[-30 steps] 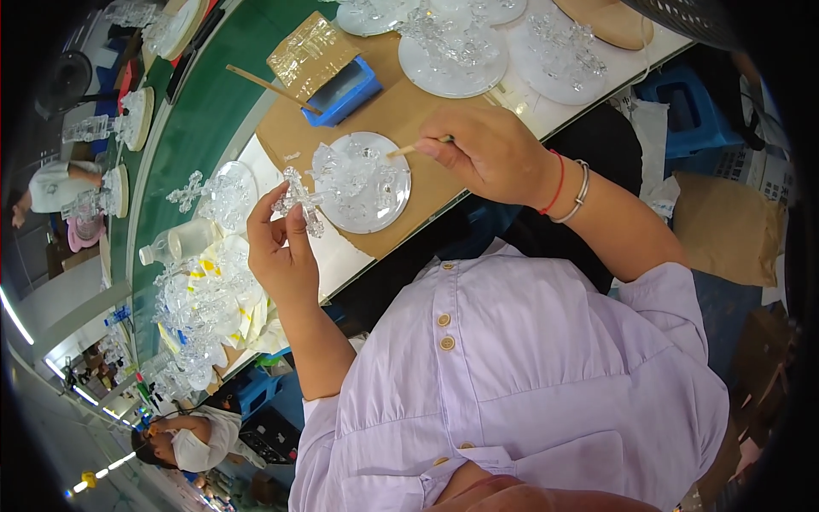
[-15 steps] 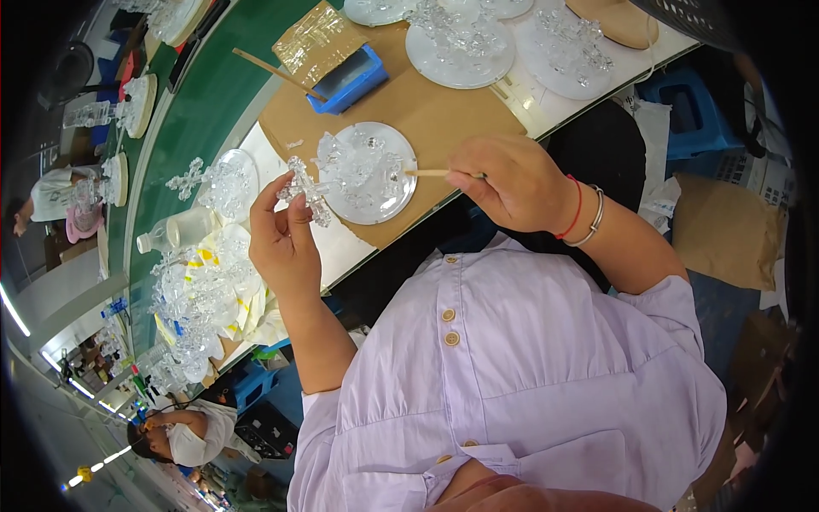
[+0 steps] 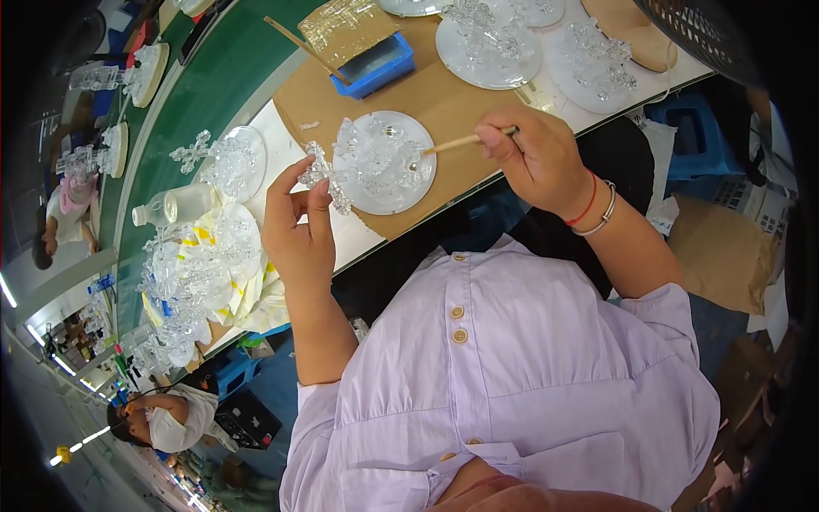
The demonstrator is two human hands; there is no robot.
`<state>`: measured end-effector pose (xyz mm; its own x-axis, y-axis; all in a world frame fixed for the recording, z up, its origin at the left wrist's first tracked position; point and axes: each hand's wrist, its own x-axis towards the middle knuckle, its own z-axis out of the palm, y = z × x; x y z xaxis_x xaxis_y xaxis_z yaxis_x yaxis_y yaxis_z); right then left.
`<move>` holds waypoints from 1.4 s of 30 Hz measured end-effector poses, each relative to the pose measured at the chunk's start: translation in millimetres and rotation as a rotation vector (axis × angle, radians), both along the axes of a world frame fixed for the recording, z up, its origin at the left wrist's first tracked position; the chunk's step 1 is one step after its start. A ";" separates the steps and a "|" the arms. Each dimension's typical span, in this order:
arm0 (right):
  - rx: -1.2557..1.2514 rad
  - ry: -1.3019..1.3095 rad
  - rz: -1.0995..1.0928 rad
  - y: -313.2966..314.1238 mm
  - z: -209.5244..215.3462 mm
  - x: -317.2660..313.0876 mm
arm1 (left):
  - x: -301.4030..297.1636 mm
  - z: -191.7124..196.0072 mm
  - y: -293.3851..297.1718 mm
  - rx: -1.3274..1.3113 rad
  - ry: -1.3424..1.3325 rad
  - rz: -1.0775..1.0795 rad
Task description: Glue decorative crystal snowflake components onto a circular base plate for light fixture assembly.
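Observation:
A clear plastic ornament with a cross-shaped top (image 3: 341, 201) lies sideways, its round white base (image 3: 413, 194) turned toward me over the brown cardboard. My left hand (image 3: 299, 226) pinches the cross between thumb and fingers. In my right hand (image 3: 539, 162) is a thin wooden stick (image 3: 459, 142), gripped near its dark rear end. The stick's tip meets the clear decorations on the base's right part; whether it presses on them I cannot tell.
Beyond the ornament, a blue tray (image 3: 382, 78) carries a cardboard flap and another stick (image 3: 303, 47). Similar clear ornaments (image 3: 490, 64) stand at the back right. To the left are a plastic bottle (image 3: 175, 206) and a heap of clear pieces (image 3: 192, 277). A green belt (image 3: 256, 60) curves behind.
My right hand has moved up and slightly right, and the stick now slants instead of lying nearly level. The left hand keeps its pinch on the cross. The whole view has shifted a little.

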<state>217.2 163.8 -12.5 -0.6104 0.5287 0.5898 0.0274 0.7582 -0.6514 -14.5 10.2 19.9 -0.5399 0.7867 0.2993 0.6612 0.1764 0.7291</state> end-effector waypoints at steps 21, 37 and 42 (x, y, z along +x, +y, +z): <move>0.197 0.013 0.157 -34.5 10.2 15.4 | 9.1 -1.6 -3.0 0.011 0.049 -0.023; 0.189 -0.010 0.204 -46.7 9.8 1.6 | 12.1 -4.8 -3.8 0.055 0.160 -0.086; 0.169 -0.058 0.227 -39.1 26.3 6.6 | 7.7 -8.3 -3.2 0.113 0.215 -0.084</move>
<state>223.8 124.7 13.8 -0.7369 0.2717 0.6190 -0.1222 0.8471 -0.5172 -6.9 7.0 11.6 -0.3882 0.7813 0.4888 0.8123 0.0396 0.5818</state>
